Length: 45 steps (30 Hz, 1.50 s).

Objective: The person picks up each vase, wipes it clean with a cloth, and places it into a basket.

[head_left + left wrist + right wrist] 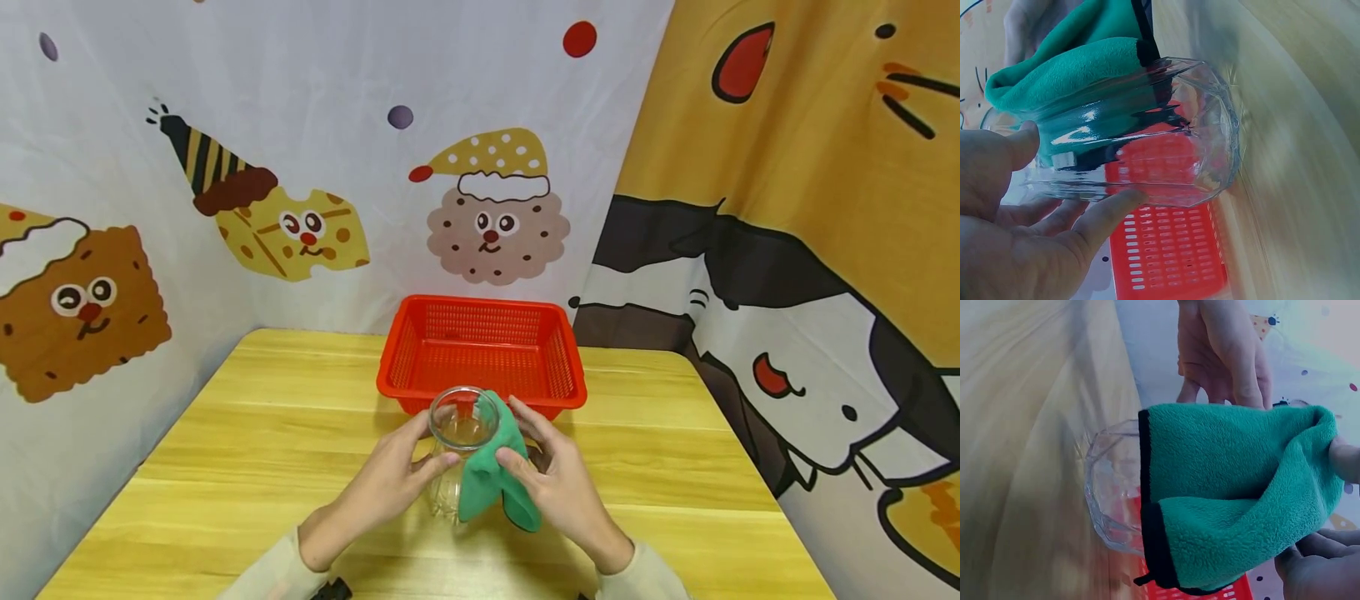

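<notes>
A clear glass jar [447, 487] with a wide round mouth stands upright over the table, in front of the basket. My left hand [386, 475] grips it from the left, thumb on the near side and fingers on the far side. On the jar's right side hangs a green cloth [491, 479] with a dark edge. My right hand [551, 475] pinches this cloth between thumb and fingers and holds it against the glass. In the right wrist view the folded cloth [1229, 487] covers most of the jar [1107, 481]; only the base end shows.
A red plastic basket [480, 398] with slotted walls sits on the wooden table [300, 400] just behind the jar. A cartoon-printed curtain [322, 100] hangs behind the table and along its sides.
</notes>
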Available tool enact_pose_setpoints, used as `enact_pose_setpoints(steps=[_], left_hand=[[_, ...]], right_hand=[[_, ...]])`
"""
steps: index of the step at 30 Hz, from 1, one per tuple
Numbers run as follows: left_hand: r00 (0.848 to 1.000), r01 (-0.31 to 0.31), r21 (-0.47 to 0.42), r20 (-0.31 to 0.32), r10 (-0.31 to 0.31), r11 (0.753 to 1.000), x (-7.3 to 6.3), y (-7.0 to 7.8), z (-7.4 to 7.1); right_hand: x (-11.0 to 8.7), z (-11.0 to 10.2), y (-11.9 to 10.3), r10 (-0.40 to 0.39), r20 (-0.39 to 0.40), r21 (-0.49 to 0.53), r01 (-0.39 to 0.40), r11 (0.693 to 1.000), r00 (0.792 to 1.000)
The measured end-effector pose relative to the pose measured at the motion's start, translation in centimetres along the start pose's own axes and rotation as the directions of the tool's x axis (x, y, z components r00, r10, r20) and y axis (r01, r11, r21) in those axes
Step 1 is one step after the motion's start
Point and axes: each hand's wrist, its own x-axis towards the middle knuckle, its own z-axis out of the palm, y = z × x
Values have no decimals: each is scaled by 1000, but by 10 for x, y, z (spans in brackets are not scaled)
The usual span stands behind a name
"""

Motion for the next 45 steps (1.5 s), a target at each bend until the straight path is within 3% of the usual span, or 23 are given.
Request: enact_pose_setpoints(steps=[11,21,28,33,37,41,45], left_hand=[[1000,-16,0,-2,16,1000,0,-1,0],[1000,-4,8,-19,4,1000,0,0,0],[999,7,29,-35,-6,1000,2,0,0],[999,0,90,-53,5,996,2,1,0],[998,5,120,-63,3,993,2,1,0],[997,2,140,-74,9,990,2,2,0],[997,-3,146,-79,15,989,2,3,0]], right_hand=[[-8,13,-10,-28,-24,-118,25,993,999],[-10,8,-2,-128,29,-60,130,990,991],[1,7,-2,-66,-36,28,67,997,997],[6,7,-2,-33,-65,21,34,999,997],[9,8,1,-71,-66,-93,65,993,995],[11,10,3,-136,-65,-240,117,964,989],[11,11,2,-159,-64,-320,131,938,985]])
